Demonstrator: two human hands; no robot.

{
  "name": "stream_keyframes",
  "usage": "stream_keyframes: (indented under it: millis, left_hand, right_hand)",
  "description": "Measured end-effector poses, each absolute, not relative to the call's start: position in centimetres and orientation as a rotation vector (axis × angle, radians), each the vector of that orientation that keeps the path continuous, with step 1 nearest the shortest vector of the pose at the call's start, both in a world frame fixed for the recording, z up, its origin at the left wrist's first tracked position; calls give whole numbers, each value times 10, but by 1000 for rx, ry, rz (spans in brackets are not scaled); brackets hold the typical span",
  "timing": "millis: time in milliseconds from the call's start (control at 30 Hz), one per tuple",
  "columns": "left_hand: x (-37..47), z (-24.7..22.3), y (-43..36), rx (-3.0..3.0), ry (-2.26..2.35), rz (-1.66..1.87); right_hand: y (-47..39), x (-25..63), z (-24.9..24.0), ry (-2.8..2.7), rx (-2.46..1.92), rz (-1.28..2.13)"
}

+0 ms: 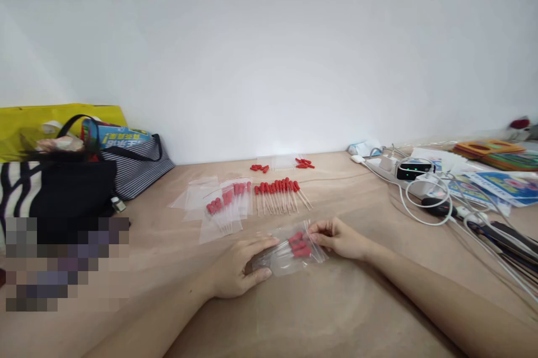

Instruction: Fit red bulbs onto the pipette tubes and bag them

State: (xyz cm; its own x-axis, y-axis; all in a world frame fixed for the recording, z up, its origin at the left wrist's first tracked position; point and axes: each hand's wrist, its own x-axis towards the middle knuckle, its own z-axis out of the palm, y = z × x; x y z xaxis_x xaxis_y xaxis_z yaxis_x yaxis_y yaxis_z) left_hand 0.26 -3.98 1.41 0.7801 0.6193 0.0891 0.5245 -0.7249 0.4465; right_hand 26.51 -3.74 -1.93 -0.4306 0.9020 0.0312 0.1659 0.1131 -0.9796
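Note:
A clear zip bag (286, 254) holding several red-tipped sticks lies on the table in front of me, its red tips towards the right. My left hand (239, 265) is at the bag's left end, thumb and fingers apart, touching its edges. With thumb and fingertips, my right hand (336, 237) pinches the bag's right end beside the red tips. Behind the bag is a row of loose red-tipped sticks (277, 195). Several clear bags (222, 207), some with red-tipped sticks inside, overlap to the left of that row.
Small red pieces (259, 168) lie near the wall, with more red pieces (305, 163) to their right. Fabric bags (138, 164) stand at the left. A power strip (389, 170), white cables and printed sheets (504, 187) spread over the right side.

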Motion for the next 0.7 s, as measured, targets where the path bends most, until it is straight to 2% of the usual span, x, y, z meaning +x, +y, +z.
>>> stream_keyframes:
  millis: [67, 267, 533, 700]
  left_hand:
    - [3, 15, -40, 2569, 854, 321]
    - [3, 19, -38, 2551, 755, 297]
    - [2, 18, -37, 2521, 743, 298]
    - [3, 16, -36, 2532, 738, 344]
  right_hand:
    - [-30, 271, -23, -1643, -1120, 1295]
    - [24, 277, -35, -1393, -1463, 670]
    - [78, 260, -25, -1411, -1679, 538]
    - [82, 262, -20, -1513, -1631, 559]
